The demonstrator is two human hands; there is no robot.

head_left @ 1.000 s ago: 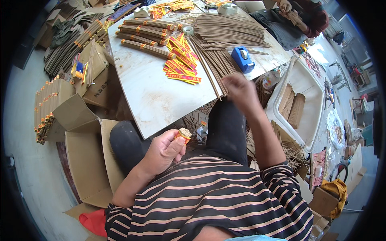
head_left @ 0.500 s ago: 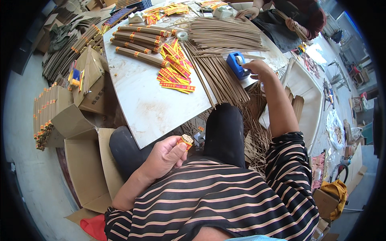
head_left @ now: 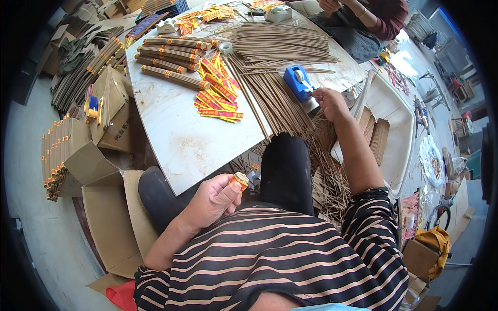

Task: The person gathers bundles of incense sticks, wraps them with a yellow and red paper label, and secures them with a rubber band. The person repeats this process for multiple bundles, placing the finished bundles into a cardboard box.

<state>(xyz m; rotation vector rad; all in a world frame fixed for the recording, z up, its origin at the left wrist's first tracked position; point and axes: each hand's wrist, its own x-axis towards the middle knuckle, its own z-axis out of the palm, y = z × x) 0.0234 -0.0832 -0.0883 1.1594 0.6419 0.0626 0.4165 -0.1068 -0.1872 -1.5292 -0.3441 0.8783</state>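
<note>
The fingers of the left hand [head_left: 210, 199] are clamped around the end of a bundle of incense sticks [head_left: 240, 179], its yellow-and-red wrapped tip showing above the lap, below the near edge of the tabletop [head_left: 181, 140]. The right hand [head_left: 329, 101] reaches to the blue tape dispenser [head_left: 298, 82], fingers pinched together at its tape end. Judging by this, the bundle is gathered and labelled but not yet taped. Finished wrapped bundles [head_left: 174, 59] lie in a row at the far left of the tabletop beside a heap of printed labels [head_left: 218, 90]; a large spread of loose sticks [head_left: 275, 78] remains unbundled, so much is left.
</note>
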